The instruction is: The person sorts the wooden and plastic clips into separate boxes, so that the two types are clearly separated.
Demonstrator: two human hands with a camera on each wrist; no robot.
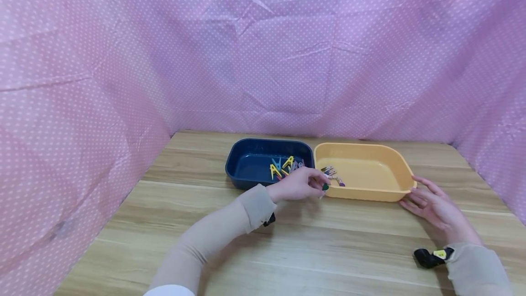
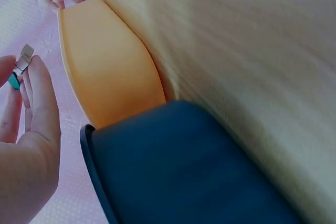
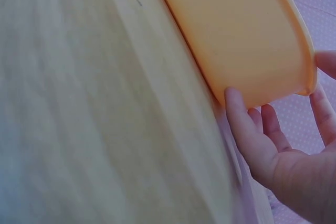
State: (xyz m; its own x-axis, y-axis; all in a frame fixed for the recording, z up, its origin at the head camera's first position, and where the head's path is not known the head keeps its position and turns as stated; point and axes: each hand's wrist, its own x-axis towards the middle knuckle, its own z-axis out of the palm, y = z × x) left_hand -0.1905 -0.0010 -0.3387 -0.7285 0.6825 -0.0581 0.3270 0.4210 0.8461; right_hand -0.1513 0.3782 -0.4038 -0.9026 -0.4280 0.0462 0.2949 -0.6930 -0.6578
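My left hand (image 1: 302,184) pinches a small silver metal piece with a green end (image 2: 14,81) between thumb and fingers; its exact kind is unclear. The hand is at the front, where a dark blue tray (image 1: 250,182) meets a yellow tray (image 1: 370,194). Yellow and blue plastic clips (image 1: 274,171) lie with other small pieces at the blue tray's right end, partly behind the hand. Several silvery pieces, one with a purple end (image 1: 342,184), lie in the yellow tray's left part. At that tray's right front corner, my right hand (image 1: 437,211) touches the rim and side with spread fingers.
Both trays stand side by side on a wood-grain table (image 1: 320,250). A pink dotted cloth (image 1: 263,58) hangs behind the table and along its sides. Black wrist gear (image 1: 429,258) sits at the right sleeve.
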